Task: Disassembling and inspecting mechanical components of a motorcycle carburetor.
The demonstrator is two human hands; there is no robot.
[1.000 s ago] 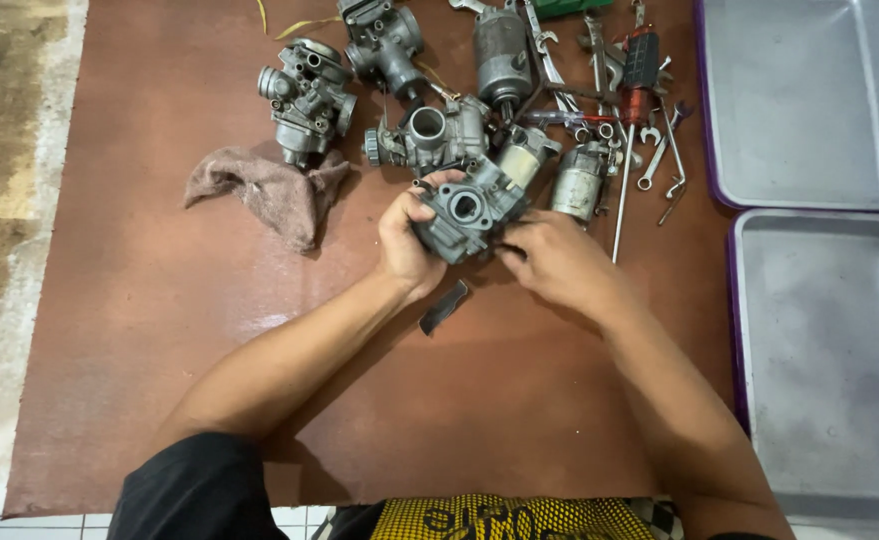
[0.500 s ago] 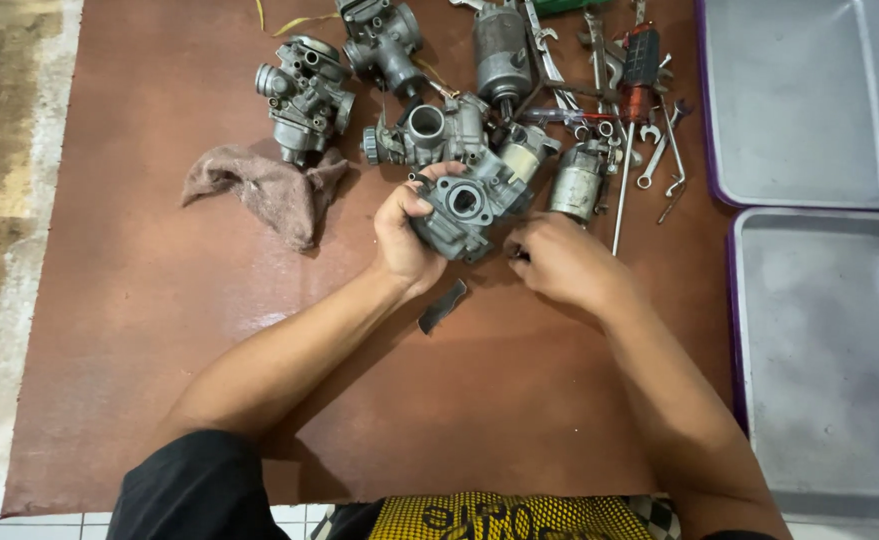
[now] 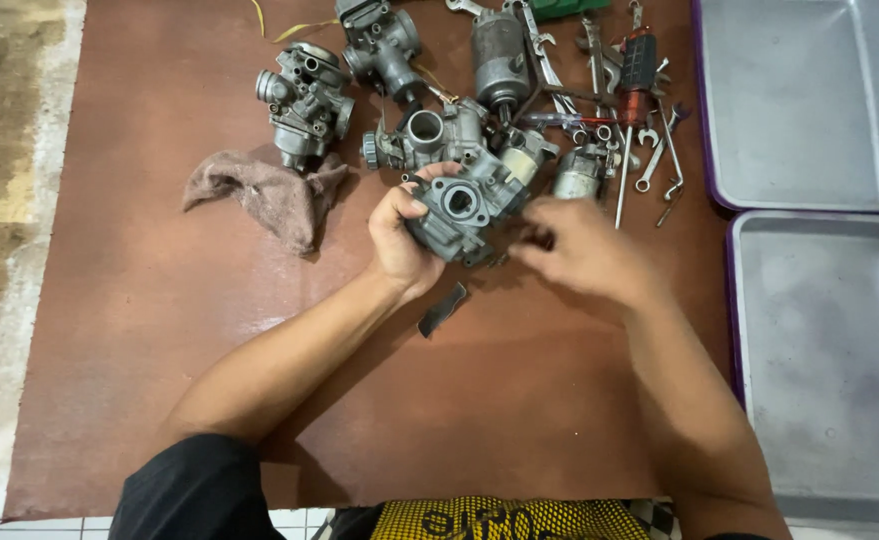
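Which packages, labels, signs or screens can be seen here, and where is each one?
No packages, signs or screens show.
Yellow cloth with black print: bottom edge, at the person's lap.
Green object: top edge, cut off, too little visible to tell if it is a package.

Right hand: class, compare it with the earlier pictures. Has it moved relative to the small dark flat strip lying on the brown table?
Yes. The right hand has shifted rightward, away from the grey metal carburettor above the dark strip.

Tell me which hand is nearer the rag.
Left. The left hand holds the carburetor just right of the rag; the right hand is farther right, beyond the carburetor.
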